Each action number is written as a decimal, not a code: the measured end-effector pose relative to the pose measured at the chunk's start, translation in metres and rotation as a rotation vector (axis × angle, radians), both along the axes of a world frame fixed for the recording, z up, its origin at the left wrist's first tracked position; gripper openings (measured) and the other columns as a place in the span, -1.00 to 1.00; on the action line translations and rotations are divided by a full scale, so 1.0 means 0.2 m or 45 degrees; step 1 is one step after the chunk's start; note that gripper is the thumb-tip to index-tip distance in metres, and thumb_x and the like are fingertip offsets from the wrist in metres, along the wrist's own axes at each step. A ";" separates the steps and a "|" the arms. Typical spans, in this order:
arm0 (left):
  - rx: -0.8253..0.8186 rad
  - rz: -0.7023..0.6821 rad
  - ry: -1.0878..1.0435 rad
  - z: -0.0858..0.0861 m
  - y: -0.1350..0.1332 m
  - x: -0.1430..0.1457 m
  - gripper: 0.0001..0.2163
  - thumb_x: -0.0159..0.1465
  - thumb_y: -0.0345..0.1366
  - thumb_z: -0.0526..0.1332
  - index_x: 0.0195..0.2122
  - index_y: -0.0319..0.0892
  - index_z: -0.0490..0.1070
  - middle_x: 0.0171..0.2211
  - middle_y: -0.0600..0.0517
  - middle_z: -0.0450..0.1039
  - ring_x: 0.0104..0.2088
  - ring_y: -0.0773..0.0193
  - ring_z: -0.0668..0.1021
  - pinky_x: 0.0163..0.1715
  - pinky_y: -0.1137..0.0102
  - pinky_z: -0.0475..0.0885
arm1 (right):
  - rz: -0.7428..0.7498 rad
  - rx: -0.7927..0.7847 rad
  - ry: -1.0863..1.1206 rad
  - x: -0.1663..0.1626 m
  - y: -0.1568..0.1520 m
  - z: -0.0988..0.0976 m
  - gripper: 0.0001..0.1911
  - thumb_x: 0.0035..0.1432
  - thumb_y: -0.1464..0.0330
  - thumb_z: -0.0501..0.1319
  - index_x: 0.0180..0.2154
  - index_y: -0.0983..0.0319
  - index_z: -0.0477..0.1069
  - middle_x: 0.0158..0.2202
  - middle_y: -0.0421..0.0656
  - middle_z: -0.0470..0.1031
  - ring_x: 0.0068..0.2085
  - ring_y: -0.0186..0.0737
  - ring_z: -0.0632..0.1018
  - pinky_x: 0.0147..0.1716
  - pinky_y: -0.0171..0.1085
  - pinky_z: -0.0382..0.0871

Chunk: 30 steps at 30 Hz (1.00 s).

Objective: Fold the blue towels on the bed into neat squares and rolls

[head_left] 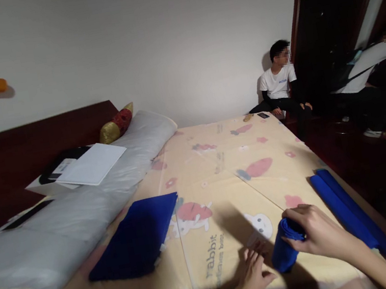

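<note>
My right hand (309, 231) grips the upper end of a rolled blue cloth (285, 251), which stands tilted over the bed with its spiral end facing up. Just left of the roll, my left hand (255, 273) is low over the sheet, fingers apart and nothing in them. A folded blue cloth (135, 239) lies flat further left. Along the bed's right edge are two long blue cloth rolls (350, 211), side by side.
The bed sheet (225, 198) has rabbit and carrot prints. A long grey pillow (113, 198) lies by the headboard (28, 143), with a white flat box (92, 165) on it. A seated person (279, 82) is at the far corner, near a phone (263, 115); another person (369, 63) is at right.
</note>
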<state>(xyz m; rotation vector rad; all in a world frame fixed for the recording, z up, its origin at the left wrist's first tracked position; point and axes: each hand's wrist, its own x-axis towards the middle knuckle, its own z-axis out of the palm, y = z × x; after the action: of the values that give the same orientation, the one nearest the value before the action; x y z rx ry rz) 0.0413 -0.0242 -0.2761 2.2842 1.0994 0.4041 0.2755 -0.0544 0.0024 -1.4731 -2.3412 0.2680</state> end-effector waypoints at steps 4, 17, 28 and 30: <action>0.082 -0.024 0.026 0.02 -0.01 0.00 -0.44 0.17 -0.12 0.30 0.20 -0.01 0.23 0.23 -0.05 0.29 0.27 -0.02 0.23 0.25 -0.02 0.05 | -0.064 0.048 -0.073 0.17 -0.04 0.01 -0.84 0.15 0.25 0.18 -0.24 0.18 0.37 -0.40 -0.16 0.49 -0.34 -0.16 0.51 -0.34 -0.25 0.24; 0.324 -0.110 0.193 0.05 -0.03 -0.01 -0.49 0.18 -0.29 0.23 0.18 -0.04 0.23 0.26 -0.02 0.24 0.26 0.07 0.24 0.22 0.09 0.11 | -0.655 0.237 0.087 0.84 0.25 0.00 -0.43 0.08 -0.16 0.13 -0.19 0.19 0.43 -0.46 -0.16 0.51 -0.52 -0.20 0.48 -0.48 -0.25 0.30; 0.342 -0.033 0.090 0.11 0.01 -0.08 -0.57 0.17 -0.47 0.08 0.08 -0.09 0.33 0.16 -0.07 0.36 0.20 0.10 0.33 0.17 0.12 0.20 | -0.821 0.585 -0.693 1.25 0.23 -0.42 -0.57 0.28 0.16 0.00 0.00 0.32 0.34 -0.28 0.05 0.49 -0.23 0.02 0.48 -0.22 -0.12 0.23; 0.373 0.024 0.091 0.11 0.03 -0.13 -0.59 0.17 -0.48 0.06 0.05 -0.10 0.35 0.13 -0.07 0.39 0.18 0.10 0.35 0.16 0.12 0.22 | -0.925 0.470 -0.749 1.27 0.09 -0.74 -0.60 0.25 0.21 -0.01 -0.04 0.34 0.35 -0.31 0.05 0.49 -0.27 0.04 0.50 -0.25 -0.11 0.25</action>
<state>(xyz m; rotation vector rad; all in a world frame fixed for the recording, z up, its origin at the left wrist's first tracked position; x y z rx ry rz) 0.0149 -0.0191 -0.2537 2.5623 1.1616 0.5244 0.5290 -0.0371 -0.1452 -2.2545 -1.8649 -0.8324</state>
